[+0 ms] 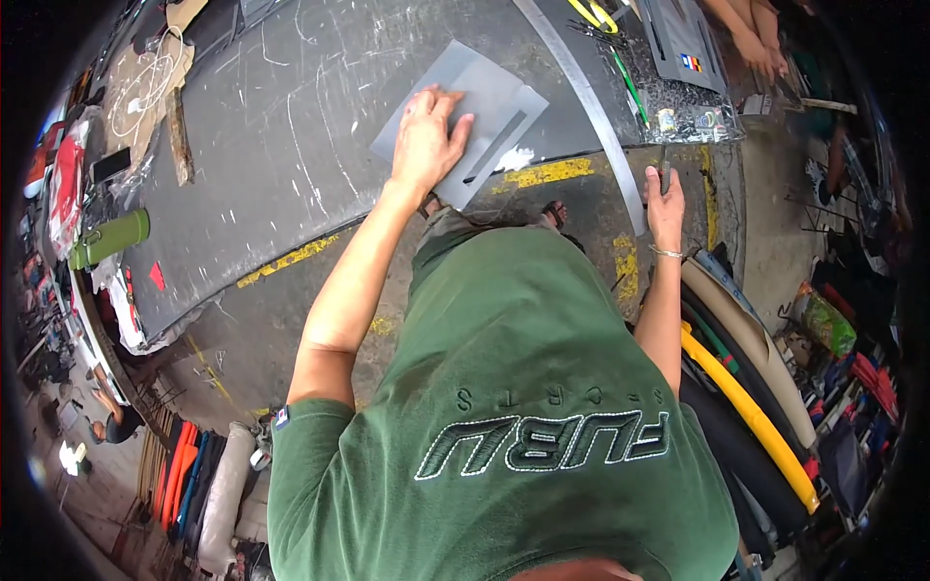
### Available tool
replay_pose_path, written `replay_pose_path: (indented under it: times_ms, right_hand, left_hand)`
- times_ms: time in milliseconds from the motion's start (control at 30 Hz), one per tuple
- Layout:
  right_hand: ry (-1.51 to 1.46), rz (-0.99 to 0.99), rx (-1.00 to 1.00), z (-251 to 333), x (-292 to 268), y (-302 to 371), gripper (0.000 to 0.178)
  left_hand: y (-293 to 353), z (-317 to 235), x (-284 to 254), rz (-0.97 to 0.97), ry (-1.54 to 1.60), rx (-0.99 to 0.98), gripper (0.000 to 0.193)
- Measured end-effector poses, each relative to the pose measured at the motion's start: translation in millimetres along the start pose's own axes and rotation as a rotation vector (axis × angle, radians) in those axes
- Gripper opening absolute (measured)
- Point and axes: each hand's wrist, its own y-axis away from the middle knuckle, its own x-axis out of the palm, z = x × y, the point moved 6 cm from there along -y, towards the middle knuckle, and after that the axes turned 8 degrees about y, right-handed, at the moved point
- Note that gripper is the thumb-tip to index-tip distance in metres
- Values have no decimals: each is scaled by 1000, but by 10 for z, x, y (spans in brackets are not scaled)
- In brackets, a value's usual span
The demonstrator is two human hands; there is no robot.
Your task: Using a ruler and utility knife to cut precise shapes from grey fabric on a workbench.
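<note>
A grey see-through plastic sheet (475, 87) with a long slot near one edge lies on the dark work table, jutting over its front edge. My left hand (431, 136) rests on the sheet with the thumb held apart and the fingers somewhat bent, pressing it from above. Off to the right, past the table's front edge, my right hand (666, 208) is closed round a thin dark tool (665, 165); its kind is too small to make out. Between the two hands a long metal ruler (586, 97) runs across the table and sticks out over the front edge.
Scissors with yellow handles (596, 15), a green pen (630, 89) and another grey sheet (683, 44) lie at the right. A green bottle (111, 239), phone (110, 166) and cardboard (145, 77) are at the left. Material rolls (751, 416) stand nearby. Another person's hands (756, 48) show far right.
</note>
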Motion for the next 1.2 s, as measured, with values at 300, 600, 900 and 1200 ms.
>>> replay_pose_path:
  times_ms: [300, 600, 900, 1200]
  right_hand:
    - [288, -46, -67, 375, 65, 67, 54]
    - [286, 82, -99, 397, 225, 94, 45]
    - [363, 57, -95, 674, 116, 152, 50]
    - [135, 105, -143, 372, 732, 813, 47]
  left_hand:
    - [8, -123, 232, 88, -199, 33, 53]
    - [216, -48, 237, -9, -202, -116, 59]
    - [-152, 336, 282, 35, -386, 19, 61]
    - [-343, 314, 328, 36, -402, 51, 71]
